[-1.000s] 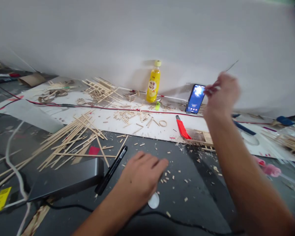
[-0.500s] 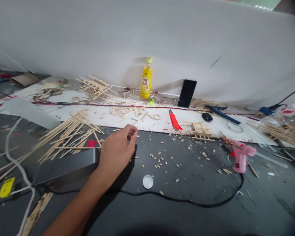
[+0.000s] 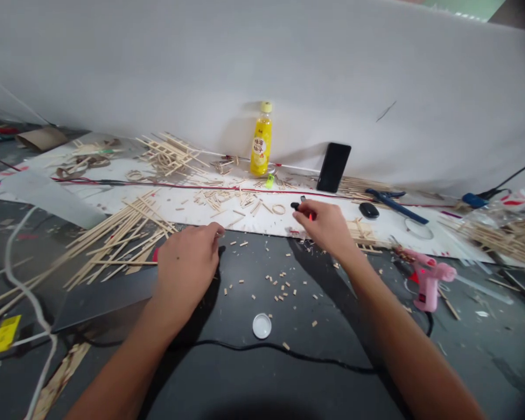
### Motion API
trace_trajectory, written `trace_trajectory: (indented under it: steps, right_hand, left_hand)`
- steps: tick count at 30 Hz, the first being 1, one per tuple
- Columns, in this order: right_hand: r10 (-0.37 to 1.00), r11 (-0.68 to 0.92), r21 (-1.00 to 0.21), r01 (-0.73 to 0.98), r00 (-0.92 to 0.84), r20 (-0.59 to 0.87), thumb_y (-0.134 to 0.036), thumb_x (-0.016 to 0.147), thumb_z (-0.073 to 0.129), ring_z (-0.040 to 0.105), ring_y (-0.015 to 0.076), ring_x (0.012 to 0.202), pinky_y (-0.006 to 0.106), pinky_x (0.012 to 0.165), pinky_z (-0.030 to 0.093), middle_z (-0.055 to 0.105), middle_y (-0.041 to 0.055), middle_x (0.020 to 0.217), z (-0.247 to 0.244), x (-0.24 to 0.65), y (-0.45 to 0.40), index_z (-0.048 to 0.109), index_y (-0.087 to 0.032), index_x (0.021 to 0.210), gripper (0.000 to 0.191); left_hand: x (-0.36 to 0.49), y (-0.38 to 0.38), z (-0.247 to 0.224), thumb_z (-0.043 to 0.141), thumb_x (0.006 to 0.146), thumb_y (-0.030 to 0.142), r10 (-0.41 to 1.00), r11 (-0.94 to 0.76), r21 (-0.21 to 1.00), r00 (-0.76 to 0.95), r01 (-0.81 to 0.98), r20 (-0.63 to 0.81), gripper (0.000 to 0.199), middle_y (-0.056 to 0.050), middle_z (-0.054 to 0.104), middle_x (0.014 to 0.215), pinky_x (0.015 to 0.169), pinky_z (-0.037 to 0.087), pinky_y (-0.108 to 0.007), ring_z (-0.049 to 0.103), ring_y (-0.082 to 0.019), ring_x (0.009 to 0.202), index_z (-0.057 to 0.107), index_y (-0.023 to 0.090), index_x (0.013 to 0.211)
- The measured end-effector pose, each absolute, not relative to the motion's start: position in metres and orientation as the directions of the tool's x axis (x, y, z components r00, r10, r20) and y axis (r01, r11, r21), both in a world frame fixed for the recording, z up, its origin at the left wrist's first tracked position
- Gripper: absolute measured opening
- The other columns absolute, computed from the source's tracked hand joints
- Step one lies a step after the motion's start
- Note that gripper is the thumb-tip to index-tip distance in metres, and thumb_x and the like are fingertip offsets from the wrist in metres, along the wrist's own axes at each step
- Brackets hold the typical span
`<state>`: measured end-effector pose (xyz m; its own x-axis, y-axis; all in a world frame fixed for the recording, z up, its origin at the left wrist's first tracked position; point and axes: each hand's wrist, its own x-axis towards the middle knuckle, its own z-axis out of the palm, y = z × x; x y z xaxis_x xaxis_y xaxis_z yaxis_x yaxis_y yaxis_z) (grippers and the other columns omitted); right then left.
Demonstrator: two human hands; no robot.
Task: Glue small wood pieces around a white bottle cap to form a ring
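Note:
My left hand (image 3: 188, 262) is closed over the desk, thumb and fingertips together. What it holds, if anything, is hidden. My right hand (image 3: 326, 224) is closed at the board's front edge, with a small black-ended object (image 3: 294, 206) at its fingertips; the rest of that object is hidden. Beneath the right hand, part of a red utility knife (image 3: 310, 216) shows, mostly covered. Several short cut pieces of wooden stick (image 3: 282, 286) lie scattered between my hands. A round white cap (image 3: 261, 326) rests nearer to me.
Loose wooden sticks (image 3: 118, 239) and a dark grey box (image 3: 100, 300) lie left. A pink glue gun (image 3: 429, 280) stands right, its black cable (image 3: 328, 360) crossing the front. Along the white board (image 3: 192, 213) are a yellow bottle (image 3: 261, 146), phone (image 3: 333, 167) and blue-handled tool (image 3: 398, 207).
My right hand has come in from the right and now covers most of the utility knife. My left hand has moved slightly left; the stick piece in its fingertips no longer shows.

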<state>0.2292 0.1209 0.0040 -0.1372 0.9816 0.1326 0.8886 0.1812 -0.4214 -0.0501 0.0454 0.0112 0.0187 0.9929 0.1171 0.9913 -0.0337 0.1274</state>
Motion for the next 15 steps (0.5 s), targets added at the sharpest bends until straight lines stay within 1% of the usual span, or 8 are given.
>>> trace_trajectory:
  steps: [1, 3, 4, 6, 8, 10, 13, 15]
  right_hand:
    - [0.982, 0.181, -0.380, 0.907, -0.149, 0.113, -0.038, 0.104, 0.068, 0.071, 0.0226, 0.101, 0.045, 0.094, 0.060, 0.075, 0.0077, 0.113, -0.003, 0.224, 0.124, 0.074, -0.020, 0.109, 0.020]
    - [0.981, 0.189, -0.314, 0.930, -0.170, 0.089, -0.032, 0.100, 0.070, 0.071, 0.0274, 0.097, 0.050, 0.095, 0.056, 0.078, 0.0093, 0.098, -0.016, 0.218, 0.129, 0.075, -0.021, 0.092, 0.015]
    - [0.980, 0.197, -0.294, 0.936, -0.179, 0.086, -0.029, 0.098, 0.069, 0.071, 0.0308, 0.097, 0.053, 0.095, 0.054, 0.078, 0.0108, 0.093, -0.021, 0.217, 0.131, 0.076, -0.022, 0.087, 0.015]
    - [0.977, 0.213, -0.273, 0.938, -0.196, 0.089, -0.026, 0.096, 0.067, 0.071, 0.0361, 0.098, 0.056, 0.094, 0.051, 0.079, 0.0135, 0.090, -0.028, 0.217, 0.133, 0.076, -0.022, 0.084, 0.016]
    - [0.973, 0.228, -0.274, 0.934, -0.210, 0.095, -0.026, 0.095, 0.067, 0.071, 0.0376, 0.099, 0.056, 0.094, 0.048, 0.079, 0.0141, 0.092, -0.028, 0.218, 0.132, 0.077, -0.022, 0.088, 0.013]
    - [0.970, 0.240, -0.294, 0.925, -0.219, 0.105, -0.029, 0.095, 0.068, 0.070, 0.0367, 0.099, 0.054, 0.094, 0.047, 0.079, 0.0133, 0.096, -0.020, 0.216, 0.126, 0.077, -0.022, 0.095, 0.011]
    - [0.963, 0.268, -0.349, 0.898, -0.240, 0.122, -0.035, 0.098, 0.065, 0.070, 0.0325, 0.096, 0.049, 0.092, 0.046, 0.079, 0.0104, 0.099, 0.001, 0.210, 0.104, 0.074, -0.021, 0.108, 0.019]
    - [0.953, 0.304, -0.384, 0.872, -0.280, 0.120, -0.037, 0.100, 0.064, 0.069, 0.0297, 0.095, 0.046, 0.091, 0.046, 0.078, 0.0084, 0.099, 0.015, 0.207, 0.080, 0.072, -0.020, 0.114, 0.023]
  left_hand:
    - [-0.052, 0.046, 0.012, 0.046, 0.105, 0.025, 0.993, -0.023, 0.110, 0.011, 0.994, 0.114, 0.035, -0.018, 0.082, 0.109, 0.075, 0.051, -0.042, 0.076, -0.039, 0.098, 0.076, 0.020, 0.121]
    - [-0.054, 0.048, 0.012, 0.047, 0.104, 0.022, 0.995, -0.006, 0.086, -0.003, 0.996, 0.101, 0.034, -0.017, 0.082, 0.109, 0.075, 0.052, -0.041, 0.076, -0.038, 0.097, 0.076, 0.020, 0.120]
    - [-0.055, 0.048, 0.012, 0.047, 0.103, 0.021, 0.996, 0.002, 0.080, -0.010, 0.997, 0.094, 0.034, -0.016, 0.082, 0.109, 0.075, 0.052, -0.040, 0.076, -0.036, 0.097, 0.076, 0.020, 0.120]
    - [-0.056, 0.050, 0.010, 0.048, 0.102, 0.020, 0.997, 0.011, 0.078, -0.017, 0.997, 0.075, 0.032, -0.014, 0.083, 0.106, 0.075, 0.052, -0.038, 0.077, -0.034, 0.096, 0.076, 0.021, 0.120]
    - [-0.057, 0.051, 0.009, 0.050, 0.102, 0.022, 0.998, 0.009, 0.087, -0.014, 0.996, 0.057, 0.030, -0.013, 0.084, 0.104, 0.075, 0.051, -0.037, 0.077, -0.034, 0.095, 0.075, 0.022, 0.118]
    - [-0.058, 0.051, 0.008, 0.050, 0.102, 0.024, 0.999, 0.014, 0.105, -0.019, 0.994, 0.046, 0.030, -0.013, 0.084, 0.102, 0.073, 0.051, -0.038, 0.077, -0.035, 0.094, 0.075, 0.022, 0.117]
    - [-0.062, 0.052, 0.011, 0.050, 0.101, 0.026, 0.997, 0.053, 0.142, -0.060, 0.988, 0.049, 0.032, -0.017, 0.083, 0.100, 0.072, 0.050, -0.042, 0.077, -0.040, 0.091, 0.076, 0.021, 0.118]
    - [-0.065, 0.053, 0.012, 0.049, 0.100, 0.028, 0.997, 0.057, 0.196, -0.067, 0.979, 0.044, 0.034, -0.021, 0.082, 0.103, 0.075, 0.050, -0.046, 0.075, -0.044, 0.095, 0.075, 0.018, 0.120]
